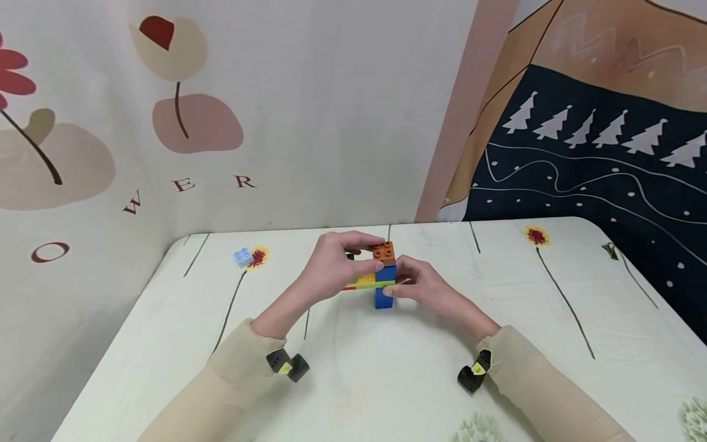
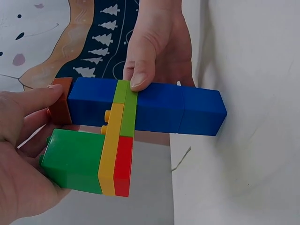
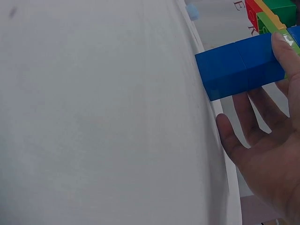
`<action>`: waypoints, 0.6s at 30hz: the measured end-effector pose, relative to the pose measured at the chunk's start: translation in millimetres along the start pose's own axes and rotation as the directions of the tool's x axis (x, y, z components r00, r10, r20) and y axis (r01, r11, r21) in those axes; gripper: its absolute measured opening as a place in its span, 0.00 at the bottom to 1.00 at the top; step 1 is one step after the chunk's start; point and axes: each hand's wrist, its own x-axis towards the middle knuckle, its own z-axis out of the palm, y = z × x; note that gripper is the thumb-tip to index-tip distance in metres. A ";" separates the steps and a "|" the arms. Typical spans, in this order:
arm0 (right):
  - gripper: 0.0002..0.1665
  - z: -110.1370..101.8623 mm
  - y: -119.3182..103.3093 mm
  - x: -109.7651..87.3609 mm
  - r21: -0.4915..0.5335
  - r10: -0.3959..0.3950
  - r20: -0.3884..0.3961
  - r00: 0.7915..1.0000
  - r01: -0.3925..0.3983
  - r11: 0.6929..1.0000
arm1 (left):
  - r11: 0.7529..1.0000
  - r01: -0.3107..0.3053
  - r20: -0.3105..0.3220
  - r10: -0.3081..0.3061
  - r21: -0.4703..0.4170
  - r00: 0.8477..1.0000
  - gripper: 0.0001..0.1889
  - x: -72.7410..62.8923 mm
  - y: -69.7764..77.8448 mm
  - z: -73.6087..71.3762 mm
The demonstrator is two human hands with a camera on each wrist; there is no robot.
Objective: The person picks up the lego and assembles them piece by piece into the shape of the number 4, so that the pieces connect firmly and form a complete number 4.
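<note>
A stack of toy building bricks stands upright on the table, with blue bricks point(image 2: 157, 108) below and above a lime green plate point(image 2: 125, 108). A brown-orange brick point(image 1: 383, 253) tops it. Out to the left side reach a yellow plate point(image 2: 110, 152), a red piece point(image 2: 123, 166) beneath it and a green brick point(image 2: 75, 159) on it. My left hand point(image 1: 335, 267) pinches the brown-orange brick between thumb and fingers, its palm around the green brick. From the other side my right hand point(image 1: 428, 285) grips the column, thumb on the lime green plate's edge, some fingers hidden behind.
A loose light blue brick point(image 1: 243, 257) lies at the table's back left. The white flower-printed tablecloth point(image 1: 386, 380) covers the table, and a printed curtain point(image 1: 331, 123) hangs right behind its back edge.
</note>
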 end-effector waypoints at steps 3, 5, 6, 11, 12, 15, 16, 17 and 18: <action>0.17 0.2 -0.4 -0.6 0.000 -0.001 0.001 1.000 0.001 1.000 | 1.000 -0.018 -0.001 0.018 0.010 1.000 0.18 0.6 -0.3 -0.3; 0.17 0.2 -0.8 -1.1 -0.002 -0.003 0.001 1.000 0.003 1.000 | 0.999 -0.036 0.000 0.036 0.020 0.999 0.18 1.3 -0.8 -0.2; 0.17 0.2 -0.9 -1.4 -0.004 -0.007 0.001 1.000 0.007 1.000 | 0.999 -0.046 -0.001 0.046 0.026 0.999 0.17 1.3 -0.9 0.0; 0.19 -0.4 -3.3 -2.4 -0.026 -0.015 -0.001 1.000 0.015 1.000 | 0.993 -0.092 -0.002 0.092 0.068 0.996 0.17 2.1 -1.2 1.5; 0.20 -0.7 -3.8 -2.5 -0.032 -0.015 0.000 1.000 0.015 0.999 | 0.992 -0.099 -0.002 0.100 0.079 0.995 0.17 2.4 -1.0 1.7; 0.23 -1.1 -6.1 -2.8 -0.048 -0.014 0.008 1.000 0.014 0.999 | 0.988 -0.118 0.004 0.119 0.103 0.993 0.17 2.8 -0.9 1.6; 0.24 -1.5 -6.8 -3.1 -0.052 -0.018 0.010 1.000 0.019 0.998 | 0.987 -0.123 0.006 0.123 0.106 0.992 0.17 2.8 -1.0 1.3; 0.24 -1.5 -8.1 -3.4 -0.054 -0.020 0.009 1.000 0.021 0.998 | 0.987 -0.126 0.007 0.126 0.104 0.992 0.17 2.8 -1.1 0.9; 0.25 -1.4 -9.5 -3.5 -0.058 -0.028 0.006 1.000 0.028 0.998 | 0.986 -0.128 0.007 0.128 0.102 0.992 0.17 2.7 -1.2 0.4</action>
